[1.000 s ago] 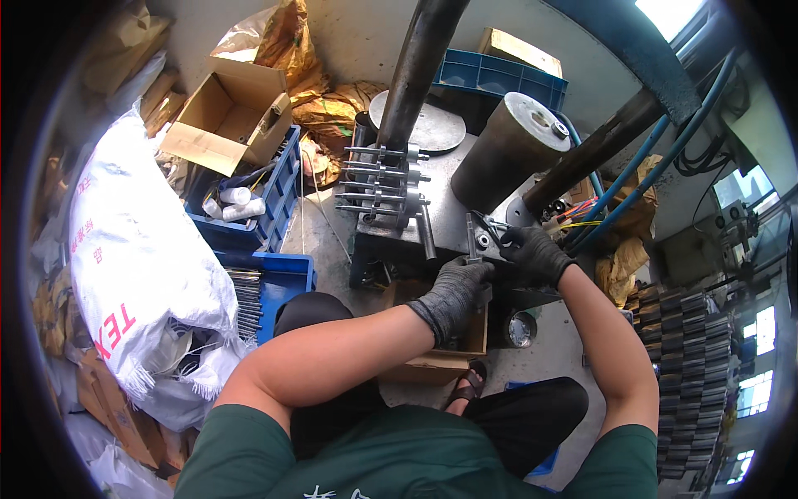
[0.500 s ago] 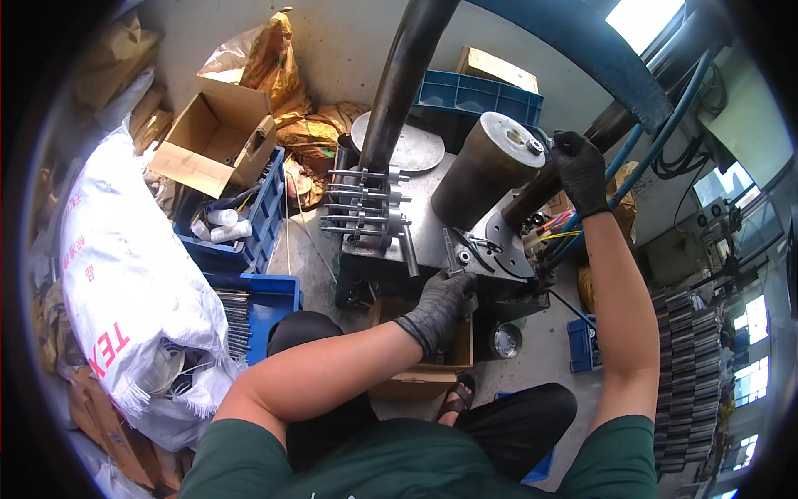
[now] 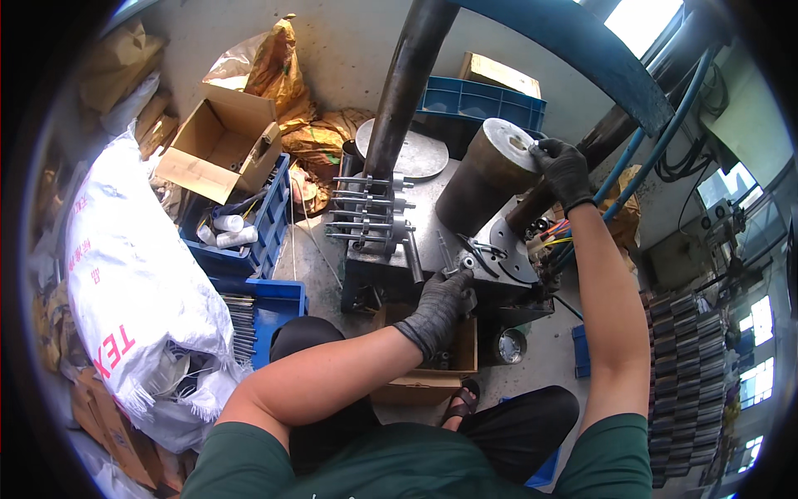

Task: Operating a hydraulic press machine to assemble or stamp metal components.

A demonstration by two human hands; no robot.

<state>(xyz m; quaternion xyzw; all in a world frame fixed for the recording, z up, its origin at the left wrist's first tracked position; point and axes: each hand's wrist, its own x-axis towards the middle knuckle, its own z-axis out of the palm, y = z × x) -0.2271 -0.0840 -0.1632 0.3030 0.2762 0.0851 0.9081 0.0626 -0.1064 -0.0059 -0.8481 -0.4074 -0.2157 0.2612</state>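
Left hand (image 3: 440, 309), gloved, one: fingers curled round lower end of one slim rod (image 3: 445, 248), at table (image 3: 426, 241) edge, beside one ring (image 3: 469, 262). Right hand (image 3: 565, 172), gloved: fingertips drawn together at top rim of one cylinder (image 3: 478, 190); cannot tell what they pinch. Left on table: row of pins (image 3: 370, 214), at least four. Containers: low carton (image 3: 420, 387), small dark parts; blue crate (image 3: 270, 235), two white tubes (image 3: 236, 238); blue tray (image 3: 278, 306), many bars (image 3: 241, 324), uncountable.
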